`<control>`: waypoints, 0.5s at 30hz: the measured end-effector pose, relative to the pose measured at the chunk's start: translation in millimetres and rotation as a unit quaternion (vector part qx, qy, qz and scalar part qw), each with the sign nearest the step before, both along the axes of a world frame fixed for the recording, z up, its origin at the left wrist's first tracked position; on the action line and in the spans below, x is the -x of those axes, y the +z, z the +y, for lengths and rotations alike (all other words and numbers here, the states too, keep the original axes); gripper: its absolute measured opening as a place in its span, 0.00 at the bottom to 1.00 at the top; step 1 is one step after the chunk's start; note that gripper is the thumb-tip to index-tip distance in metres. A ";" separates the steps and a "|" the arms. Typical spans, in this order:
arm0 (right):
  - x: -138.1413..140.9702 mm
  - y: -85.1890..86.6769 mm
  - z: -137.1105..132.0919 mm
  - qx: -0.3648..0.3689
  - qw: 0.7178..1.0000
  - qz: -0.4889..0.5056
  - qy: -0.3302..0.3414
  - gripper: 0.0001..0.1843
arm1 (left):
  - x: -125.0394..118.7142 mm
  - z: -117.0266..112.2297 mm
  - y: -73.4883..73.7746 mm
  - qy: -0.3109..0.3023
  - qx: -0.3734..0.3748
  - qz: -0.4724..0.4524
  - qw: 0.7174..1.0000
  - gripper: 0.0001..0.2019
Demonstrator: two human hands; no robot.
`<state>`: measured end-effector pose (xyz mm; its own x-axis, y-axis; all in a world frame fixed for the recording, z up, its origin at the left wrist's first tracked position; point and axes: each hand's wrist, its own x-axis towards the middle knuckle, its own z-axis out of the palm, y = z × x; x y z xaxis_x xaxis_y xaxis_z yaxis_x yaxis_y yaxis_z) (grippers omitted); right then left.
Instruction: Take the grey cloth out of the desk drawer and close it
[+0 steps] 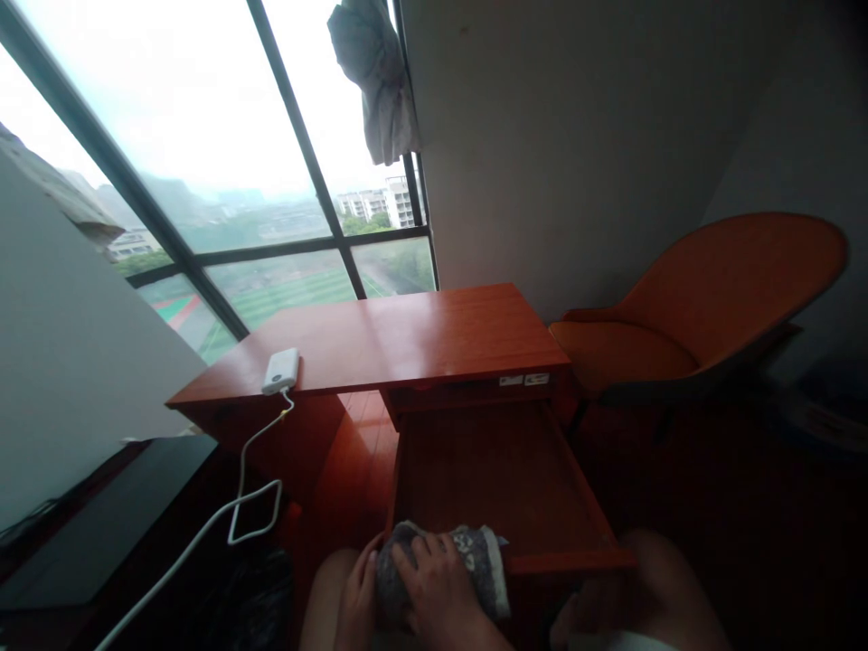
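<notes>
Both my hands hold a grey patterned cloth bundle (478,551) at the front edge of an open wooden drawer (502,479). My right hand (438,592) lies on top with its fingers curled over the cloth. My left hand (356,601) presses against the bundle's left side. The drawer is pulled out from a reddish wooden desk (407,339) and its bottom looks bare. My knees show at the bottom of the view.
A white power bank (280,371) lies on the desk's left front edge, its white cable (237,515) looping down to the floor. An orange chair (705,307) stands at the right. A large window and tied curtain (376,77) are behind.
</notes>
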<state>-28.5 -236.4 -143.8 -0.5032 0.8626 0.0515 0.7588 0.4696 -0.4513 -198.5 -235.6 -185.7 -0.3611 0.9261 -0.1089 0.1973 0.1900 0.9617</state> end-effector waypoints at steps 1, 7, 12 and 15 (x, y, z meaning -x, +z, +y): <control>-4.5 -1.0 -1.1 0.001 1.000 0.003 0.001 0.40 | 0.3 -0.9 -1.2 -0.011 0.009 -0.004 1.000 0.30; -52.0 -8.0 -11.4 0.013 0.999 0.022 -0.020 0.39 | -0.4 -4.0 -0.4 -0.035 0.024 -0.015 0.999 0.33; -85.7 -17.5 -19.3 0.007 0.999 0.003 -0.048 0.39 | 0.6 -4.9 11.6 -0.052 0.037 -0.067 0.996 0.34; -80.7 -19.0 -21.1 0.009 0.998 -0.026 -0.059 0.40 | 1.4 -4.9 22.0 -0.063 0.046 -0.105 0.991 0.33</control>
